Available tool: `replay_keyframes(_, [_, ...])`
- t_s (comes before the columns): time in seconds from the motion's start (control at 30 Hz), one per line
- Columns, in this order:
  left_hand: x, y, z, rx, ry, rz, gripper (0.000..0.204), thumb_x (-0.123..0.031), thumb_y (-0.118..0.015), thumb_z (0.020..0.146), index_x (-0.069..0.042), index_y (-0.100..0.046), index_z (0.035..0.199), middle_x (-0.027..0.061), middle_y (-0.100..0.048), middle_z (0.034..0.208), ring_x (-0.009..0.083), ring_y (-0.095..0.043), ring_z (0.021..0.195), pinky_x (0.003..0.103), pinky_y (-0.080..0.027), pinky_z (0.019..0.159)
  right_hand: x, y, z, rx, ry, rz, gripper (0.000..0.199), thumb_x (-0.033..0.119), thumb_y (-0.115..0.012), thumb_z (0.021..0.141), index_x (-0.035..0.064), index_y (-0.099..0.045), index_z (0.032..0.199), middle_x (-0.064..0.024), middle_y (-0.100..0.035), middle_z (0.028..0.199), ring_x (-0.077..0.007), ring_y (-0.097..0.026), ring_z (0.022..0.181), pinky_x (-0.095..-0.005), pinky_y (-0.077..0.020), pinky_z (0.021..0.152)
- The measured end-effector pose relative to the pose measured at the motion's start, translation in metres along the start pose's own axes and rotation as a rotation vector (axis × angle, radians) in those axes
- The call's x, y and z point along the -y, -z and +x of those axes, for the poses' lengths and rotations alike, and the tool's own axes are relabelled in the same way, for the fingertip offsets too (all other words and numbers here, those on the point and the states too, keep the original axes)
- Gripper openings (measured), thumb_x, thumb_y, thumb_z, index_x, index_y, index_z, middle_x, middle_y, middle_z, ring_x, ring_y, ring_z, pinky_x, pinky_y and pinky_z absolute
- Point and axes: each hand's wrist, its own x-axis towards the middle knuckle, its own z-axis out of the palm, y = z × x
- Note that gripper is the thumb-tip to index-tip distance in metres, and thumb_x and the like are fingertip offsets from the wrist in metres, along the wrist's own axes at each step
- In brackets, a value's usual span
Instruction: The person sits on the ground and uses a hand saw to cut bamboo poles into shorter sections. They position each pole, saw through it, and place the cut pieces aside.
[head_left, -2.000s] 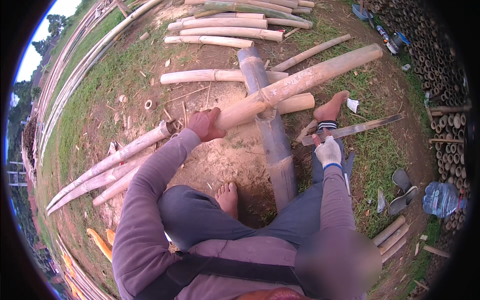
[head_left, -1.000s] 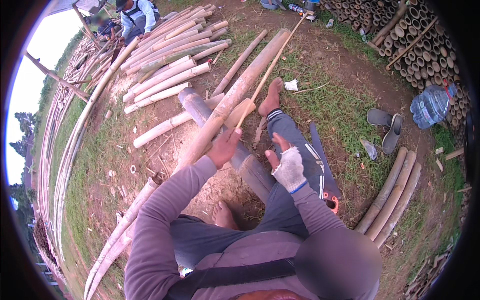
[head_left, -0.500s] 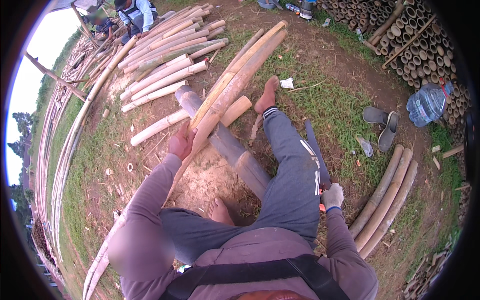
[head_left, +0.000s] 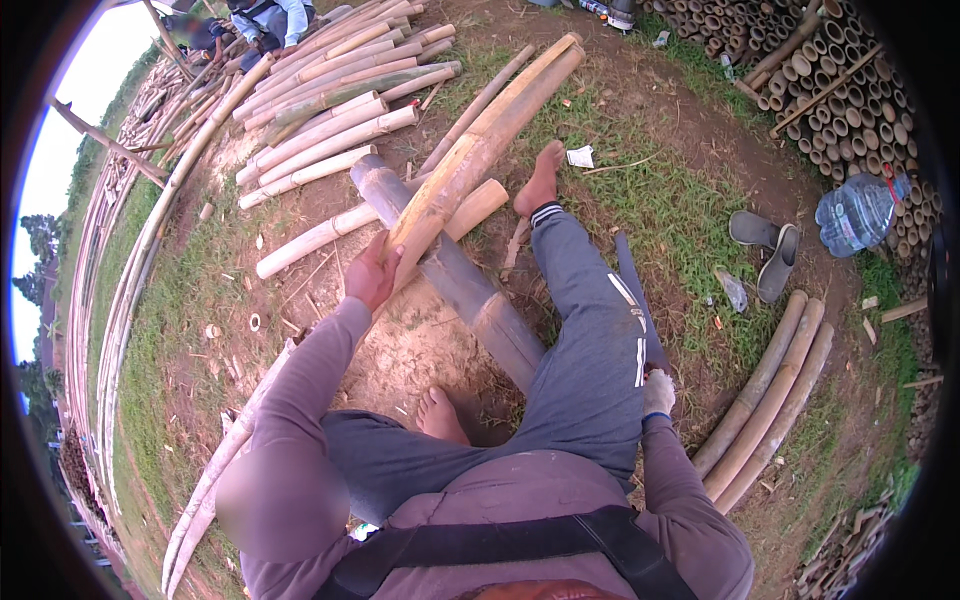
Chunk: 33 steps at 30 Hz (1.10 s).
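The split bamboo pole (head_left: 470,160) lay slanted across a thick grey bamboo log (head_left: 450,270) on the dirt, and your left hand (head_left: 372,275) was wrapped around its near end. Your gloved right hand (head_left: 657,392) was closed on the handle of a long blade (head_left: 637,300) beside your outstretched leg (head_left: 585,330), near stacked poles (head_left: 765,400).

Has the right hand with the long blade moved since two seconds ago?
Yes. The right hand has dropped from in front of the grey bamboo block, beside the right foot, to the outer side of the right leg, blade along it.
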Motion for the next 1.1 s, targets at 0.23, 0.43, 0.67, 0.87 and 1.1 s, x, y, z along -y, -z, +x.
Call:
replay_keyframes(0.23, [0.008,0.003,-0.008,-0.033,-0.011,-0.010,0.060,-0.051,-0.064,0.108,-0.013,-0.059,0.154,0.0290,-0.077,0.121,0.0496,-0.075,0.109,0.053,-0.059,0.094,-0.010,0.021,0.006,0.225,-0.014,0.071,0.031,0.029,-0.061,0.105,0.0068,-0.080,0.116,-0.0251,-0.078,0.118,-0.0456,-0.076,0.112,-0.0556,-0.0616,0.092])
replay_keyframes(0.43, [0.013,-0.001,-0.005,-0.025,-0.005,-0.009,0.059,-0.051,-0.064,0.108,-0.014,-0.059,0.154,0.0301,-0.077,0.119,0.0499,-0.075,0.108,0.054,-0.059,0.093,-0.007,0.043,-0.008,0.162,-0.002,0.095,0.027,0.025,-0.063,0.103,0.0061,-0.079,0.114,-0.0220,-0.079,0.111,-0.0410,-0.077,0.104,-0.0518,-0.0611,0.087])
replay_keyframes(0.67, [0.020,-0.010,0.018,0.059,0.082,0.150,0.058,-0.055,-0.069,0.104,-0.014,-0.071,0.144,0.0257,-0.069,0.132,0.0449,-0.071,0.119,0.051,-0.057,0.101,-0.031,0.017,-0.049,0.312,0.119,-0.205,0.035,0.040,-0.061,0.104,0.0124,-0.070,0.124,-0.0191,-0.079,0.110,-0.0376,-0.079,0.100,-0.0530,-0.0634,0.084])
replay_keyframes(0.87, [0.012,-0.007,0.025,0.191,0.187,0.281,0.051,-0.054,-0.069,0.104,-0.021,-0.075,0.142,0.0173,-0.073,0.136,0.0389,-0.071,0.125,0.048,-0.057,0.106,-0.026,0.067,-0.063,0.522,0.301,-0.387,0.058,0.058,-0.061,0.102,0.0155,-0.059,0.142,-0.0194,-0.078,0.121,-0.0353,-0.079,0.105,-0.0529,-0.0641,0.087])
replay_keyframes(1.1, [0.005,-0.002,0.047,0.310,0.176,0.288,0.056,-0.058,-0.072,0.100,-0.020,-0.077,0.141,0.0188,-0.076,0.137,0.0385,-0.071,0.128,0.049,-0.054,0.111,-0.006,0.179,-0.051,0.255,0.399,-0.133,0.067,0.061,-0.063,0.101,0.0141,-0.054,0.148,-0.0174,-0.075,0.122,-0.0302,-0.077,0.102,-0.0494,-0.0622,0.085])
